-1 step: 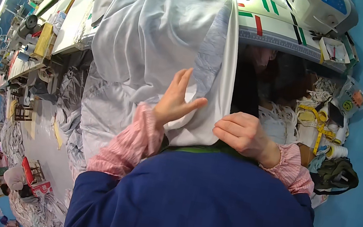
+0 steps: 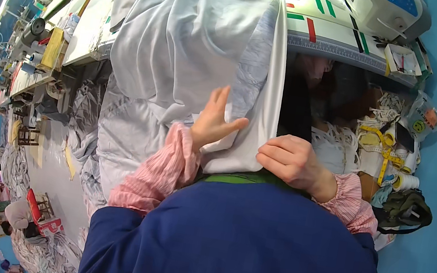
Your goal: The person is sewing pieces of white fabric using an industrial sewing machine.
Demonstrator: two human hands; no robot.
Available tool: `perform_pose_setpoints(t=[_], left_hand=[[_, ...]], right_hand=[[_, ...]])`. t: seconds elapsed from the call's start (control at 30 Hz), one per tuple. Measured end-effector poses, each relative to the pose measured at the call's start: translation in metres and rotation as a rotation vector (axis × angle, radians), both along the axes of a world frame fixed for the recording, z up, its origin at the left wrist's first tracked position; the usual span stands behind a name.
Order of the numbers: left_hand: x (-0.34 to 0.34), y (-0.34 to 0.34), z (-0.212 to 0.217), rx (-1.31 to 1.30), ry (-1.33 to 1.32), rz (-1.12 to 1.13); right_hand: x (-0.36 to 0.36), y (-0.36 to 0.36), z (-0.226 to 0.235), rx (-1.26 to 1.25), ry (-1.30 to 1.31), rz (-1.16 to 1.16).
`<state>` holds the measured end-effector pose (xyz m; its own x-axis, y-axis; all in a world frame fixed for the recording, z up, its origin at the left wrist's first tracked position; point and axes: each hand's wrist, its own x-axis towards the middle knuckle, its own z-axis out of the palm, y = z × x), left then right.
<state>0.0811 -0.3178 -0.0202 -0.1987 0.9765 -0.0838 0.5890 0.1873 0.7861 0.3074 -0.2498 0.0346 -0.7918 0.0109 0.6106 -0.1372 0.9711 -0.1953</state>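
Note:
A large sheet of pale grey-white fabric (image 2: 157, 52) drapes from the table over its front edge toward my body. Along its right side the edge is folded into a long strip, beside a bluish, wrinkled patch. My left hand (image 2: 212, 123) is just over the cloth, fingers stretched up and thumb apart, holding nothing; whether it touches the cloth is hard to tell. At the fabric's lower right edge, my right hand (image 2: 290, 158) has its fingers pressed together on the border. The fingertips' undersides are hidden.
The white worktable (image 2: 332, 31) bears coloured tape marks and a ruler edge. A sewing machine (image 2: 389, 15) and a small box (image 2: 402, 61) stand at its right. Lower right are a yellow tape measure (image 2: 386, 154), thread spools and a dark bag (image 2: 404, 211). Another person (image 2: 20, 215) is far left.
My left hand has shifted slightly right and toward me, with its fingers still spread. My right hand stays where it was on the fabric edge.

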Motion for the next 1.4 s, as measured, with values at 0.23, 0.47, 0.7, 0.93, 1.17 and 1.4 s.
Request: perform_pose_setpoints(t=[0.23, 0.47, 0.7, 0.93, 1.17, 1.4], left_hand=[[-0.007, -0.042, -0.047, -0.099, -0.133, 0.145], [0.006, -0.073, 0.115, 0.420, 0.254, -0.139], [0.025, -0.044, 0.141, 0.616, 0.431, -0.674], [0.037, -0.043, 0.149, 0.885, 0.118, -0.798], [0.015, -0.042, 0.092, 0.496, 0.036, -0.689], [-0.040, -0.060, 0.041, -0.343, 0.184, -0.732]], right_hand=[[0.011, -0.008, -0.012, 0.004, -0.028, -0.065], [0.006, -0.009, 0.018, 0.048, 0.165, -0.075], [-0.005, -0.002, 0.051, 0.109, 0.209, -0.057], [-0.019, 0.004, 0.074, 0.127, 0.270, -0.010], [-0.012, 0.000, 0.072, 0.062, 0.216, -0.033], [0.011, 0.005, -0.068, -0.533, -0.103, -0.152]])
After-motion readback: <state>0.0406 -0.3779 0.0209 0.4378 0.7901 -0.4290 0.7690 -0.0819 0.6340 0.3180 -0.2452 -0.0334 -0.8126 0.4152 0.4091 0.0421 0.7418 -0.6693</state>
